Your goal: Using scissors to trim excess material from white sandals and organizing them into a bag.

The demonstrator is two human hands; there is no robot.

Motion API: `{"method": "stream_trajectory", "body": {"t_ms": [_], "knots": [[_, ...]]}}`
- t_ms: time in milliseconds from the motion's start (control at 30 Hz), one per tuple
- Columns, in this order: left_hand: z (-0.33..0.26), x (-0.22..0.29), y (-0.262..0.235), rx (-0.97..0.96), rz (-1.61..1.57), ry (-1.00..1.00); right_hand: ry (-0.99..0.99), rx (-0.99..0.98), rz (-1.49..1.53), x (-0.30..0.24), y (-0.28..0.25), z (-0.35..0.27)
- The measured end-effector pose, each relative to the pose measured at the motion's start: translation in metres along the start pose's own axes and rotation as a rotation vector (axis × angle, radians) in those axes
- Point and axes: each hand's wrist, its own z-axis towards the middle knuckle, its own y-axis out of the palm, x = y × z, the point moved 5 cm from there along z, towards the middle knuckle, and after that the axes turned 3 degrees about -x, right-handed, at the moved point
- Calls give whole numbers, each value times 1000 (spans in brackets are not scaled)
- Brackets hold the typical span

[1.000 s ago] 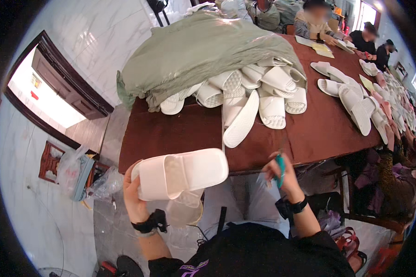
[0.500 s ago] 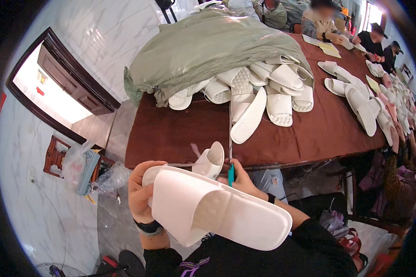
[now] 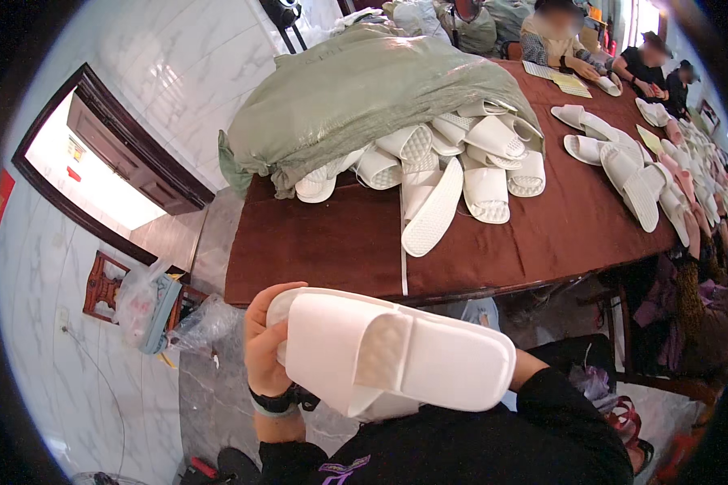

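A white open-toed slipper is held up in front of me, its broad strap to the left and its flat sole end to the right. My left hand is closed around its left end, thumb and fingers on the edge. Part of another white piece shows beneath the strap. My right hand is hidden behind the slipper; just a bit of my right forearm shows past its right end, so its fingers and anything in them are out of sight.
A table with a brown cloth stands ahead. On it, white slippers spill from a large green sack. More slippers lie along the right, where other people sit. A chair with plastic bags is at left.
My right hand, which showed with a teal tool beyond the slipper, has gone behind it. The second slipper near the table edge is out of sight. The held slipper is turned slightly.
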Motion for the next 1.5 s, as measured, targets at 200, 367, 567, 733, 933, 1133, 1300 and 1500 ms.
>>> {"method": "stream_trajectory", "body": {"t_ms": [200, 367, 567, 733, 933, 1133, 1300, 1500], "knots": [[6, 9, 9, -55, -11, 34, 32, 47, 130, -2, -2, -14], [13, 8, 12, 31, 10, 140, 45, 106, 208, -5, -24, -24], [27, 6, 6, 39, -246, 0, 69, 155, 321, -13, -42, -32], [42, 26, 30, -169, -265, -21, 91, 208, 411, -18, -61, -44], [60, 20, 57, -276, -340, -40, 100, 321, 497, -18, -95, -60], [50, 12, 62, -270, -335, -141, -42, 583, 146, -54, -127, -45], [42, 11, 89, -377, -200, -163, -59, 185, 464, -12, -84, -26], [24, -15, 56, -249, -435, -258, 18, -319, -453, -40, -76, -29]]}}
